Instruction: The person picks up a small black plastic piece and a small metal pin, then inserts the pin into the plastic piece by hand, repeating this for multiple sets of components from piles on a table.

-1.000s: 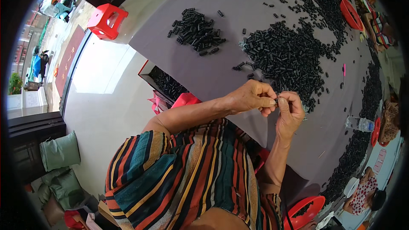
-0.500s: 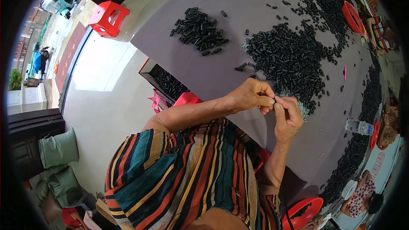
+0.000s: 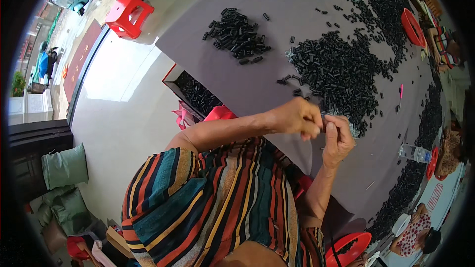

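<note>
My right hand point(image 3: 338, 141) pinches a small black cylindrical piece point(image 3: 324, 117) between thumb and fingers, over the table. Close on its left is my left hand point(image 3: 299, 118), blurred at the fingertips, with its fingers curled together; what they hold, if anything, I cannot make out. Behind both hands spreads a large heap of black cylindrical pieces point(image 3: 331, 66). Small clear or pale pieces point(image 3: 354, 129) lie at the heap's near edge, partly hidden by my right hand. A smaller pile of the black pieces point(image 3: 237, 34) sits farther left on the grey-covered table point(image 3: 198, 44).
An open box of black pieces point(image 3: 195, 91) stands below the table's left edge. Along the right lie more black pieces point(image 3: 430, 118), a clear plastic bottle point(image 3: 414, 153) and a pink pen-like stick point(image 3: 401, 91). Red basins point(image 3: 349, 249) and a person point(image 3: 418, 232) are at the right; a red stool point(image 3: 129, 17) stands far left.
My left hand has drawn slightly left, away from the piece, and is blurred by motion. My right hand still holds the black piece. The whole view has shifted slightly.
</note>
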